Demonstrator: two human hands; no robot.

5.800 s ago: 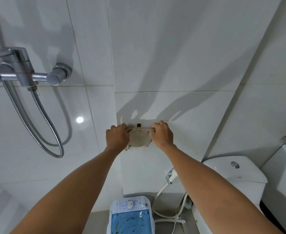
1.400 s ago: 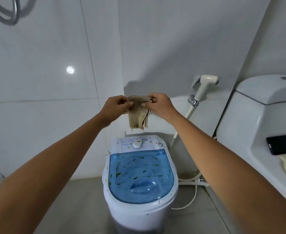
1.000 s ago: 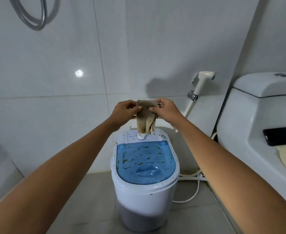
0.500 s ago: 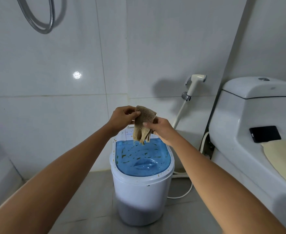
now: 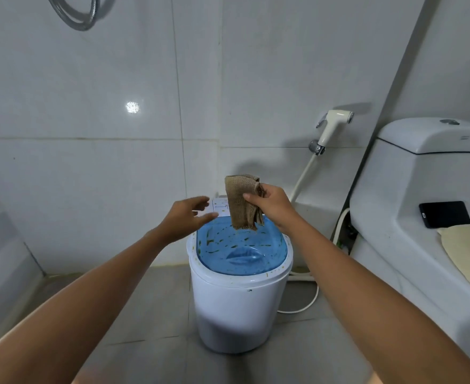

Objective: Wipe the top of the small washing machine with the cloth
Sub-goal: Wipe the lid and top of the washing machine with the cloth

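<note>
The small white washing machine (image 5: 236, 303) stands on the floor below my hands. Its clear blue lid (image 5: 242, 250) is speckled with green and yellow bits. A folded beige cloth (image 5: 240, 202) hangs above the back of the lid, pinched at its upper right edge by my right hand (image 5: 272, 206). My left hand (image 5: 185, 217) hovers to the left of the cloth, fingers spread, apart from it and holding nothing. The cloth and my hands hide most of the machine's control panel.
A white toilet (image 5: 422, 189) fills the right side, with a black phone (image 5: 444, 214) and a pale mat (image 5: 469, 250) on it. A bidet sprayer (image 5: 332, 126) hangs on the tiled wall, its hose running behind the machine. A shower hose loop (image 5: 76, 15) hangs top left.
My left hand has let go of the cloth and opened to the left. Only my right hand holds the cloth now, lower and closer over the lid than a second ago.
</note>
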